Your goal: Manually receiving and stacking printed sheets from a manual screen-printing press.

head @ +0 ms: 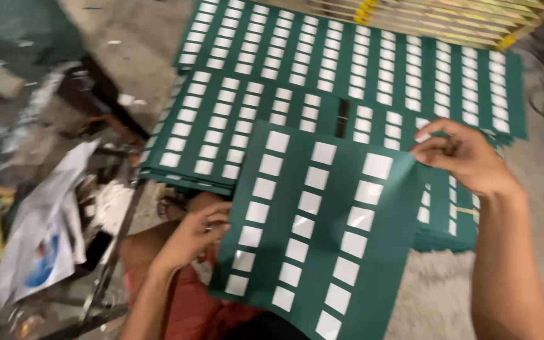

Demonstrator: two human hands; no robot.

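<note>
Held sheet: I see a green sheet (322, 233) printed with rows of white rectangles, lifted above my lap and tilted, its top right corner higher than the lower left.
Left hand: my left hand (193, 236) grips the sheet's left edge about midway down, fingers (216, 219) curled over the front; I judge it steadies the low side so the sheet does not swing.
Right hand: my right hand (464, 157) pinches the top right corner between thumb and fingers, clenched tight on the edge; holding opposite points keeps the thin sheet taut and flat instead of sagging.
Stacks: more green sheets of the same pattern lie in stacks beyond, one stack (234, 126) just behind the held sheet, another (360, 63) farther back and overlapping it, and a third (448, 214) partly hidden under my right wrist.
Surface: the stacks rest on the floor (127, 38), grey and dusty, not on any desk.
Far edge: a pile of yellowish boards (448, 16) lies along the top, touching the farthest green stack.
Left side: crumpled paper (45, 233) and blurred clutter lie well apart from the sheets; I cannot tell what the clutter is.
Lap: reddish cloth (184, 308) shows under the held sheet.
</note>
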